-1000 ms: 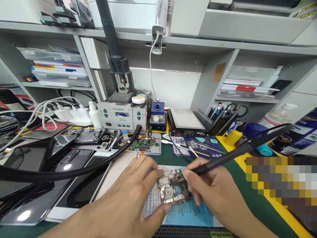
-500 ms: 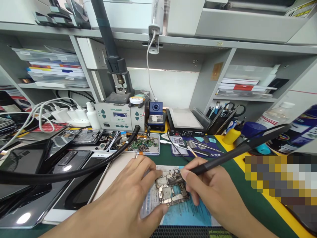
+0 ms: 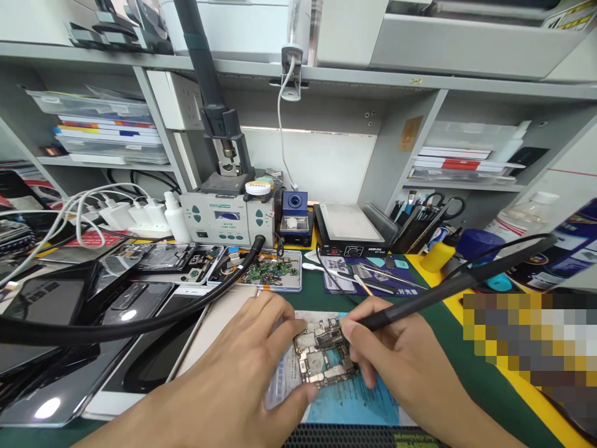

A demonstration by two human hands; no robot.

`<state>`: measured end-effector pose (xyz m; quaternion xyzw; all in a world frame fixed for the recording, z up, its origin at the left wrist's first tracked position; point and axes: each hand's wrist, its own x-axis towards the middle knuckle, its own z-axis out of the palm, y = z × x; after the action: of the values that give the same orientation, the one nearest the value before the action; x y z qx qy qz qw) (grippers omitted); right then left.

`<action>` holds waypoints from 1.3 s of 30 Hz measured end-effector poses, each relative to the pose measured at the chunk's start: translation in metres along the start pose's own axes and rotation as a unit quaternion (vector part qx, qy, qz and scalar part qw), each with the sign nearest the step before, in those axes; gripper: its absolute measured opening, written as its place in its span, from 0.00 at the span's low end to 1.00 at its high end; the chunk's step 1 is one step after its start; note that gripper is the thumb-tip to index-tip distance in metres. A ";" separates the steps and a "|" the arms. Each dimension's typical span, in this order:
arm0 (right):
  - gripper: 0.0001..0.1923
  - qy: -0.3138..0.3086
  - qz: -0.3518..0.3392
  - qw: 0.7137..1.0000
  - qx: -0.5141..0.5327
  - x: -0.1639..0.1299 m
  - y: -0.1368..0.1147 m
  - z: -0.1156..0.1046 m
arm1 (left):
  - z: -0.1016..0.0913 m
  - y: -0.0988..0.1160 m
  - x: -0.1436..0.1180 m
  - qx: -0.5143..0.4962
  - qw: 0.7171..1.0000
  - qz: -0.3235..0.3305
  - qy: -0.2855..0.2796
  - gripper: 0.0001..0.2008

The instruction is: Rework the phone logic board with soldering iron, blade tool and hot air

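Note:
A phone circuit board (image 3: 321, 372) lies on a blue and white work mat (image 3: 354, 407) in front of me. My left hand (image 3: 254, 354) holds its left side, with the thumb at the lower edge and the bent forefinger near the upper corner. My right hand (image 3: 392, 348) is closed round a black, pen-shaped soldering iron (image 3: 433, 295) with a thin cord at its back end. The iron slants down to the left towards the board's upper right part. Its tip is hidden behind my fingers.
Behind the board stand a grey rework station (image 3: 224, 218) and a black-based heating plate (image 3: 349, 224). A thick black hose (image 3: 205, 305) crosses several phones on the left. Tweezers (image 3: 375, 274) lie beyond my right hand; a yellow bottle (image 3: 438, 252) stands right. The lower right is pixelated.
The view has shifted very slightly. Both hands, the board and the soldering iron keep nearly the same places.

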<state>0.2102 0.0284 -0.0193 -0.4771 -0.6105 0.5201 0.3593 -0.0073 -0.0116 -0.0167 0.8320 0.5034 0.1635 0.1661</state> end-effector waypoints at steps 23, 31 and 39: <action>0.14 0.001 0.012 1.000 0.010 -0.001 -0.004 0.001 | 0.000 0.002 0.001 -0.013 1.000 -0.009 0.005 0.19; 0.11 0.031 0.033 0.998 0.039 -0.002 -0.009 0.000 | 0.004 -0.001 -0.002 -0.039 0.999 -0.015 0.016 0.22; 0.11 0.039 0.039 0.997 0.054 -0.001 -0.005 -0.001 | 0.011 -0.006 -0.006 -0.037 0.998 0.003 0.044 0.24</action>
<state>0.2100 0.0275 -0.0137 -0.5006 -0.5479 0.5469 0.3875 -0.0101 -0.0150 -0.0297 0.8191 0.5011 0.2189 0.1737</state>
